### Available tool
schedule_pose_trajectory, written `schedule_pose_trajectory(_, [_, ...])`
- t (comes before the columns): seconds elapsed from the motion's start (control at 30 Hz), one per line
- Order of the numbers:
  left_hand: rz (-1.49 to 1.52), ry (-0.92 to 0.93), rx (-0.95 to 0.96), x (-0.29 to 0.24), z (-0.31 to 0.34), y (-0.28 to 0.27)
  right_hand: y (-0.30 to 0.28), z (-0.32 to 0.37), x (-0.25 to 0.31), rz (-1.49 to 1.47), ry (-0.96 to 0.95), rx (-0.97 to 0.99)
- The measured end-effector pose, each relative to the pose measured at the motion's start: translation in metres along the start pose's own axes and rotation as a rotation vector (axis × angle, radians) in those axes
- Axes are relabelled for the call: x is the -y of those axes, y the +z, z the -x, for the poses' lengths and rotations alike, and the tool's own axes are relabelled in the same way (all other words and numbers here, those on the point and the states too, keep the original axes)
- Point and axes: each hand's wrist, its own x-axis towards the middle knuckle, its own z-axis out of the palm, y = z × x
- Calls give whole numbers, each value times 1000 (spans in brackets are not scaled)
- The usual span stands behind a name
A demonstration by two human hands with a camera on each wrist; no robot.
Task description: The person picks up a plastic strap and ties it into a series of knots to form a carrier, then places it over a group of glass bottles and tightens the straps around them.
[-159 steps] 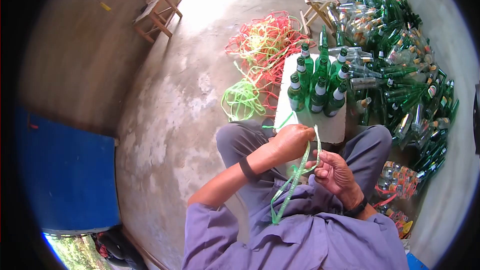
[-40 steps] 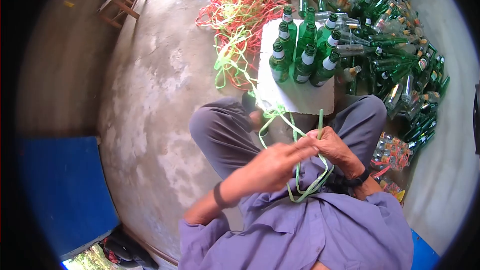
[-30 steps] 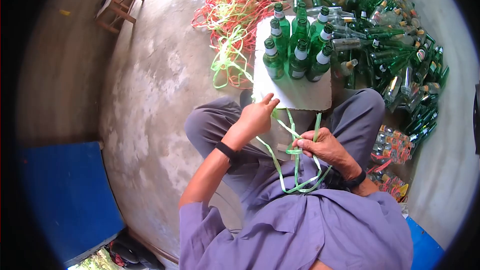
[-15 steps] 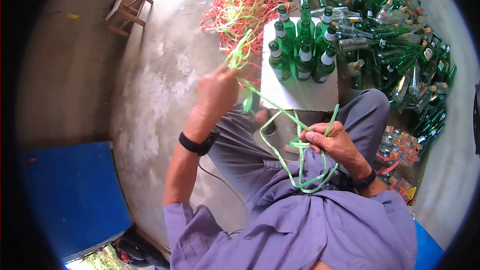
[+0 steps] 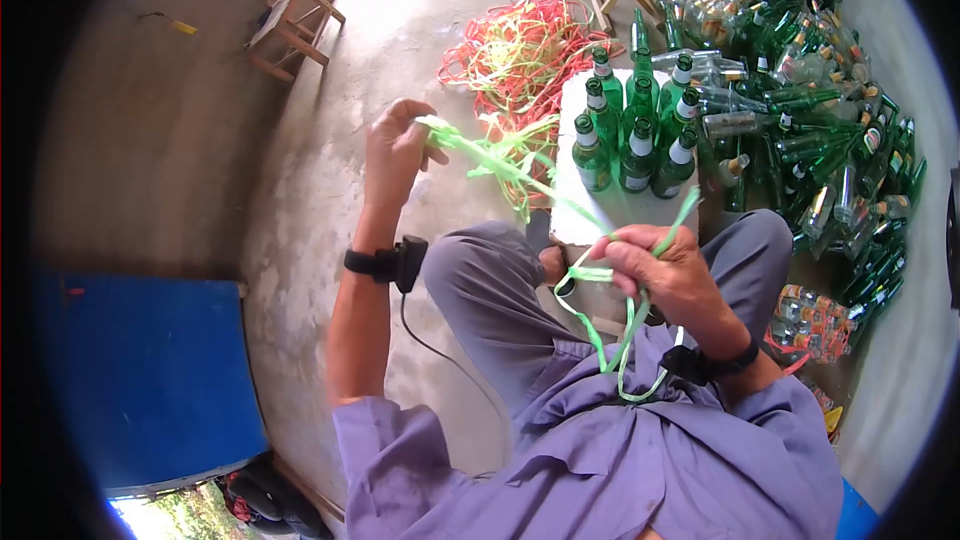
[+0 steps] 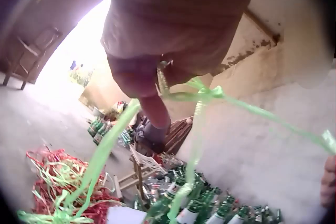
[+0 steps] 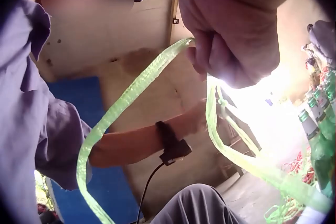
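Note:
In the head view my left hand (image 5: 398,145), raised at the left, pinches a bunch of light green plastic strap (image 5: 485,158). The strap stretches from it to my right hand (image 5: 665,270), which grips it above my lap with a short end sticking up and loops hanging below. The left wrist view shows my left hand (image 6: 168,40) with a knotted part of the strap (image 6: 210,94) at its fingers. In the right wrist view my right hand (image 7: 236,35) is curled round the strap (image 7: 134,90). Several green bottles (image 5: 640,155) stand upright beyond my hands.
The bottles stand on a white block (image 5: 575,225) before my knees. Tangled red and green straps (image 5: 525,55) lie on the floor behind it. Many loose bottles (image 5: 800,120) are heaped at the right by the wall. A wooden chair (image 5: 295,25) stands at the back left.
My left hand has moved from beside my right hand out to the left and up, drawing the green strap with it. My right hand has kept its grip. The head view has shifted slightly.

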Motion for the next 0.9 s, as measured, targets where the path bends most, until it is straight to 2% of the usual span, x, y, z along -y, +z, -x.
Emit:
schedule_pose_trajectory(0.1, [41,-31,30,14,13,0,-16,0,-8,-1,-14,-163])
schedule_pose_trajectory(0.13, [45,-30,26,16,17,1,-21,-1,-10,5,-13,-160])
schedule_pose_trajectory(0.2, [-110,-20,132,19,25,2,-31,-3,-16,-80,-8,-266])
schedule_pose_trajectory(0.27, [-145,-65,195,26,29,-2,-40,-6,-24,-125,-18,-270])
schedule_pose_trajectory(0.37, [-358,49,266,19,36,-2,-44,-6,-28,-250,-15,-304])
schedule_pose_trajectory(0.47, [-211,-7,366,28,37,-12,-44,-6,-33,-269,-20,-320])
schedule_pose_trajectory(0.7, [-163,-114,380,28,51,-13,-55,-2,-45,-282,-34,-382])
schedule_pose_trajectory(0.77, [-342,18,320,35,53,-10,-59,-1,-50,-258,-39,-390])
schedule_pose_trajectory(0.9, [-432,75,207,34,55,-6,-60,4,-53,-194,-10,-420])
